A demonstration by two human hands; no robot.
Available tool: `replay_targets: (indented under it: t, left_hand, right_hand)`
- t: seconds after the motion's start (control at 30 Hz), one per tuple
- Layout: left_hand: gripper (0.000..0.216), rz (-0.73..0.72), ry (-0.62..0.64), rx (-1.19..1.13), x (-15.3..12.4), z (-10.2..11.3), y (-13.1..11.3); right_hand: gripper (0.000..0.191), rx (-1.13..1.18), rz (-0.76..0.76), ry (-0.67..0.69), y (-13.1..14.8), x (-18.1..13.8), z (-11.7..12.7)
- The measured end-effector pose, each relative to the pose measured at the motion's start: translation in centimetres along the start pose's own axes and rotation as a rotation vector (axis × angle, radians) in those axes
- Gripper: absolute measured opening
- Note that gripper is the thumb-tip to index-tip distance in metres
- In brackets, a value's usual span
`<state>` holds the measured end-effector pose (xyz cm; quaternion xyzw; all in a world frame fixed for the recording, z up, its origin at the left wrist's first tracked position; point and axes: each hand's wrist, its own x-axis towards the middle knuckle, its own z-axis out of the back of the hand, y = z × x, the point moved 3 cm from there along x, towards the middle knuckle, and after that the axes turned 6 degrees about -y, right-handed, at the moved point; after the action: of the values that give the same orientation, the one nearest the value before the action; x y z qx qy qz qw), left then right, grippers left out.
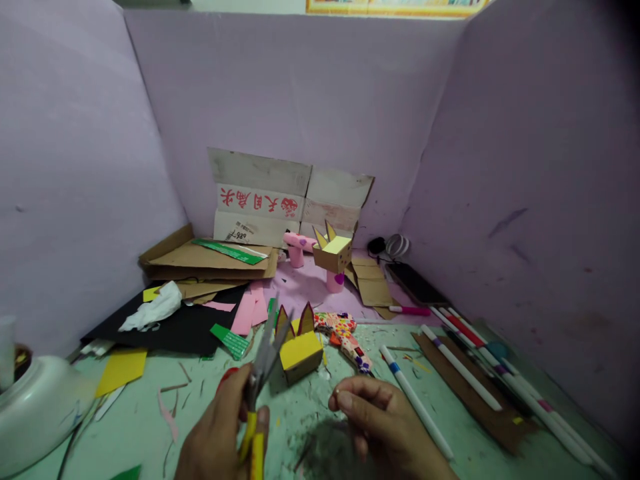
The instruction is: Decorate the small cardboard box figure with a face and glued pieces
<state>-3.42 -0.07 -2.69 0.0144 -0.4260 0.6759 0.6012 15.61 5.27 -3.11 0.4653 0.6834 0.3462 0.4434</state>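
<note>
Head view: left hand [217,427] grips pointed, apparently metal-bladed scissors [255,383].

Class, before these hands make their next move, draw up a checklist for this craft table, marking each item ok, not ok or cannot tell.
1. Scissors held in left hand: ok.
2. Blades closed: not ok, they stand apart.
3. Right hand away from blades: ok.
4. Right hand empty: cannot tell.
5. Near box has both ears: ok.
6. Table tidy: not ok, paper pieces lie about.
</note>
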Motion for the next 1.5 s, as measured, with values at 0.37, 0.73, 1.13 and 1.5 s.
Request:
replay_targets:
  t: [0.37,0.73,1.13,1.5]
  left_hand:
    - [0.039,0.332,0.522,0.506,4.3,1.0,1.8]
    - [0.057,0.286,0.326,0.513,5.3,0.9,3.4]
    - [0.078,0.238,0.358,-0.53,4.7,-4.9,-1.3]
    - [0.079,0.463,0.402,-0.917,5.3,-5.1,-0.6]
  right_hand:
    - [0.035,0.102,-0.084,-0.018,-0.6,0.4,-0.1]
    - [0.029,0.137,-0.121,0.0,0.1,-0.1,-0.2]
    - [0.03,0.209,-0.106,-0.062,-0.3,0.5,0.3]
    - [0.028,0.272,-0.153,-0.046,0.1,0.5,0.3]
